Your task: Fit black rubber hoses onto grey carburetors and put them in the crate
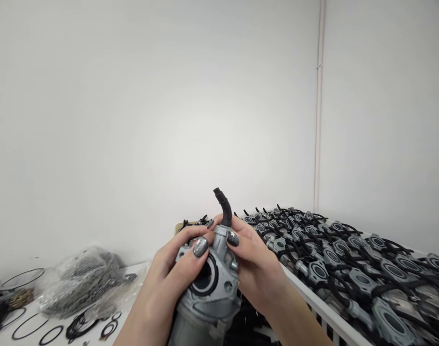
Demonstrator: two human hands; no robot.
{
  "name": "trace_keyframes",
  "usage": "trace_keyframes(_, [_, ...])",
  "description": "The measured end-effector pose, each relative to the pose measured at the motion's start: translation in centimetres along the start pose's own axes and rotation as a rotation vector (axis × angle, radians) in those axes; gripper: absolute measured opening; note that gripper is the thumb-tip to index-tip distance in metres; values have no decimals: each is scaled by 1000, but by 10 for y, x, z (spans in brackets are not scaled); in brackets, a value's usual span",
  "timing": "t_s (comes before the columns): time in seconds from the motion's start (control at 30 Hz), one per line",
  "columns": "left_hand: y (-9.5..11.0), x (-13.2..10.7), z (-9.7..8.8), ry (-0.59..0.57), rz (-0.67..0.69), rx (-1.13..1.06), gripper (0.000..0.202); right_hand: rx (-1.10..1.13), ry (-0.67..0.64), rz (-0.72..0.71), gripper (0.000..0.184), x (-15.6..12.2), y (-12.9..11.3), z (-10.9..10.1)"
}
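Note:
Between my two hands is a grey metal carburetor [224,305] with a round bore, a dark ring around it and bolt holes in its flange. A bent black rubber elbow [225,209] rises from its neck. My left hand [169,269] wraps the left side, its thumb pressed on the flange above the bore. My right hand [258,264] grips the right side, with the thumb against the neck below the elbow. The remaining fingers are mostly hidden behind the carburetor.
Many similar carburetors [332,257] with black hoses fill a white-edged rack [313,300] on the right. On the white table [28,331] at left lie a clear plastic bag [84,278] of grey parts and several black rubber rings [51,335]. A pale wall [150,120] stands behind.

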State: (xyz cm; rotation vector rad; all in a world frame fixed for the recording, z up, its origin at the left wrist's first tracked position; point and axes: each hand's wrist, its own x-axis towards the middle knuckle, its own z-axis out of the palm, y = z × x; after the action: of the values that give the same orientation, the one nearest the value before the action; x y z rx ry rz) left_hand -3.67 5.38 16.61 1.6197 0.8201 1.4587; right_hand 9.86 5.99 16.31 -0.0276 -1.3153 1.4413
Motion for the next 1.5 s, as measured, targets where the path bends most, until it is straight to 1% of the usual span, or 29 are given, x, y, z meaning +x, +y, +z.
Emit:
trace_keyframes(0.13, [0, 1, 0, 11, -36, -31, 54, 10, 17, 5, 21, 0, 0, 1])
trace_keyframes(0.27, [1, 2, 0, 11, -73, -57, 52, 17, 6, -16, 18, 2, 1, 2])
trace_keyframes(0.43, [4, 0, 2, 52, -30, -94, 38, 56, -13, -56, 25, 5, 3, 2])
trace_keyframes(0.5, [5, -2, 3, 58, -36, -93, 35, 69, -13, -63, 21, 5, 3, 3])
trace_keyframes(0.67, [5, -2, 4, 62, -76, -70, 41, 96, -22, -71, 12, 4, 3, 4])
trace_keyframes(0.87, [1, 1, -1, 30, -37, -30, 51, 153, -53, -76, 11, 4, 5, 2])
trace_keyframes(1.0, [0, 2, -1, 7, -38, -20, 51, 125, -23, -76, 11, 4, 6, 1])
trace_keyframes(1.13, [0, 1, 0, 9, -27, -40, 50, 86, -5, -83, 12, 4, 6, 1])
trace_keyframes(1.27, [-1, 1, 0, 8, 1, 2, 52, 59, -14, -91, 14, 4, 7, 2])
trace_keyframes(1.4, [-2, 0, -1, 7, -6, 47, 53, 32, -21, -103, 13, 4, 9, 2])
trace_keyframes(1.5, [-2, 1, -1, 10, -19, 60, 54, 13, 2, -108, 15, 3, 9, 2])
